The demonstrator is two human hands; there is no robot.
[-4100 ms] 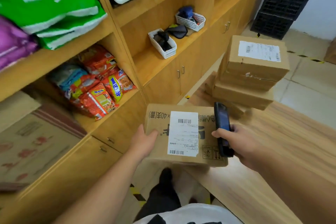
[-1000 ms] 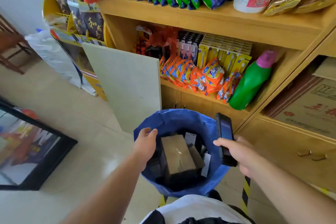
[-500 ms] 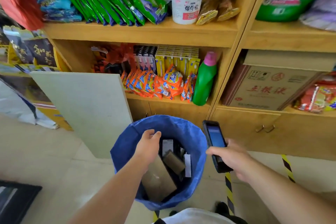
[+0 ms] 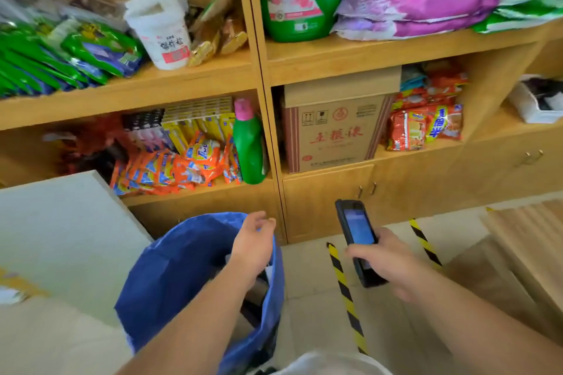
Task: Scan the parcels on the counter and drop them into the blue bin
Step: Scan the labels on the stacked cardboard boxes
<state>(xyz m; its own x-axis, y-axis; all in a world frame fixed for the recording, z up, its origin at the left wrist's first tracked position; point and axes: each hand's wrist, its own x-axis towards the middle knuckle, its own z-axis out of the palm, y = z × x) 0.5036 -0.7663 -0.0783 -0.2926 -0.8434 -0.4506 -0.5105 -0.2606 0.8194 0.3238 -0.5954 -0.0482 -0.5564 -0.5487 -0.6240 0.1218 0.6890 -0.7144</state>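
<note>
We find the blue bin (image 4: pixel 182 277) at the near left of the floor, its rim just in front of the wooden shelving (image 4: pixel 259 70). Our left hand (image 4: pixel 251 245) hovers above the bin's right rim, fingers loose and apart, holding nothing. Dark shapes show inside the bin below the wrist (too shadowed to tell what they are). Our right hand (image 4: pixel 382 262) is wrapped round the handheld scanner (image 4: pixel 358 240), fingers curled about its lower body, the lit screen facing up and tilted toward us. The scanner sits to the right of the bin, above the yellow-and-black floor tape (image 4: pixel 344 289).

A pale board (image 4: pixel 67 237) leans at the left, just beside the bin. On the lower shelf stand a green bottle with a pink cap (image 4: pixel 248 146) and, in the compartment to its right, a printed carton (image 4: pixel 335 128). A wooden counter edge (image 4: pixel 530 240) enters at the far right; no parcels on it are in view.
</note>
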